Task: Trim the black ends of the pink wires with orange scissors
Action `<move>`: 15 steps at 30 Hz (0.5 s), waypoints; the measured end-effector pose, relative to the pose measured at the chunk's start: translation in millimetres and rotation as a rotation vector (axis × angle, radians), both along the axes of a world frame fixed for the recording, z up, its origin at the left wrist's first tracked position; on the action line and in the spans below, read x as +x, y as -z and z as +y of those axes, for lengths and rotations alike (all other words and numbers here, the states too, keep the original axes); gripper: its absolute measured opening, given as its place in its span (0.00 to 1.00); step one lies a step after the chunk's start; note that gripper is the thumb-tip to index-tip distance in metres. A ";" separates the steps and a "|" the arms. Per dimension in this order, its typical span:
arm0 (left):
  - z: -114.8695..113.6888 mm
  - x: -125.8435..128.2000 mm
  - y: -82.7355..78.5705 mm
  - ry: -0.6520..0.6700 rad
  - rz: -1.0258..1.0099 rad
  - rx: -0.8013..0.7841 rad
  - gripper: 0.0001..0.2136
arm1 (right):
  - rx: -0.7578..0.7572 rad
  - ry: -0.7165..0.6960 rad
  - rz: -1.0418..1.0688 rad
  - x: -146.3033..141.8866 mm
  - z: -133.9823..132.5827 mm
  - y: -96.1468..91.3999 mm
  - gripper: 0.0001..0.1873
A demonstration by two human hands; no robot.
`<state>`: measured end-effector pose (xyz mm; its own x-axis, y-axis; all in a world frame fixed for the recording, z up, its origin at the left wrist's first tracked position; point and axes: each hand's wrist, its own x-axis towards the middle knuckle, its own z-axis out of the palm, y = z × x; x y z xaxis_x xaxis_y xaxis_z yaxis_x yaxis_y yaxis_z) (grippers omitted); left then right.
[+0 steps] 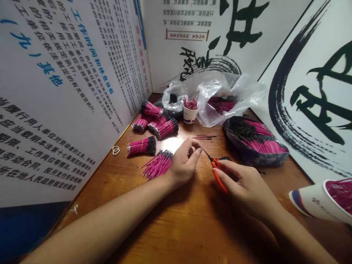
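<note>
My left hand point(183, 164) pinches a thin dark wire point(205, 150) between thumb and forefinger, its end reaching the tip of the snips. My right hand point(244, 187) grips small orange-handled wire snips point(217, 172), and the blades are partly hidden by my fingers. Just left of my left wrist lies a loose heap of magenta wires with black ends point(157, 165). Several banded bundles of the same wires point(141, 146) stand beyond it. A few thin loose wires point(204, 137) lie just above my left fingertips.
The wooden table point(189, 234) is walled by printed display boards point(66, 84). At the back stand a paper cup of wires point(190, 114) and clear plastic bags point(217, 99). A full bag of wires point(254, 141) lies right, a tipped paper cup point(321, 200) at the right edge, a rubber band point(116, 150) left.
</note>
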<state>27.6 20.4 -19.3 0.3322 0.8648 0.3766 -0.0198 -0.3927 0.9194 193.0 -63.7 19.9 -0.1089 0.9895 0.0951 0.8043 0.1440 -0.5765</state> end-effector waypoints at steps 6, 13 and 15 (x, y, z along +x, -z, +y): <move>0.9 0.4 0.9 0.003 -0.003 -0.006 0.03 | 0.042 0.032 -0.016 -3.3 0.1 -0.9 0.17; 0.9 0.3 1.7 0.008 -0.002 -0.031 0.03 | 0.027 0.046 -0.024 -0.6 -0.1 0.3 0.16; 1.1 0.4 1.9 0.010 -0.010 -0.028 0.03 | 0.025 0.040 -0.027 -0.9 -0.5 0.5 0.16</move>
